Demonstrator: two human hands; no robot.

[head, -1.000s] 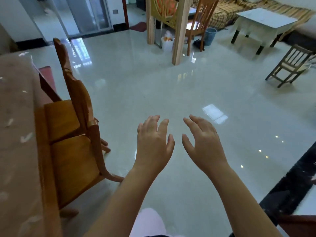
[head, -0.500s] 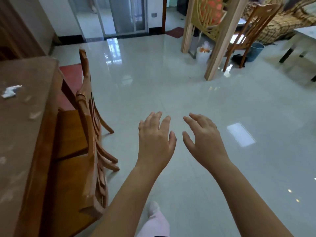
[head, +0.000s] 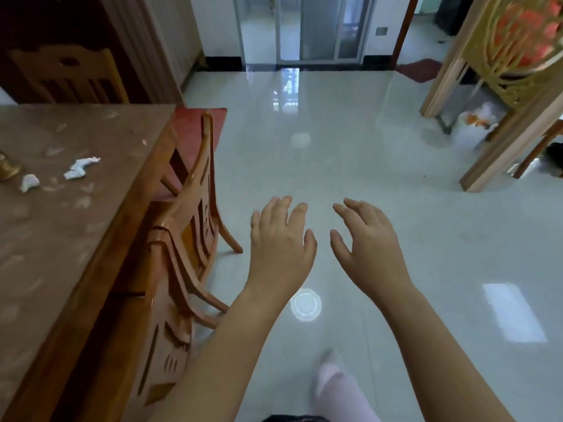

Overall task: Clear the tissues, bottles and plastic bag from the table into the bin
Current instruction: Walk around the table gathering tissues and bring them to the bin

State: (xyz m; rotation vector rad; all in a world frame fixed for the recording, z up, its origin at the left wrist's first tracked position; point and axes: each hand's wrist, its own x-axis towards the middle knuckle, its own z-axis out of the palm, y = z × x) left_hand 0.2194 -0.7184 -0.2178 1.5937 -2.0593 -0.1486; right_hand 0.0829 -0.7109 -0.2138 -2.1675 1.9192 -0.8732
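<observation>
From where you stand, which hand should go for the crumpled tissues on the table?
Probably the left hand. Both hands are empty and open over the floor, but the table with the tissues lies on its side; the right hand would have to cross over.

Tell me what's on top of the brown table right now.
On the table lie two crumpled tissues and, at the frame's left edge, part of a golden object. The rest of the tabletop is out of frame.

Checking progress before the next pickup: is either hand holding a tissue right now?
No: the left hand and right hand are open and empty over the floor, while two crumpled tissues lie on the table.
</observation>
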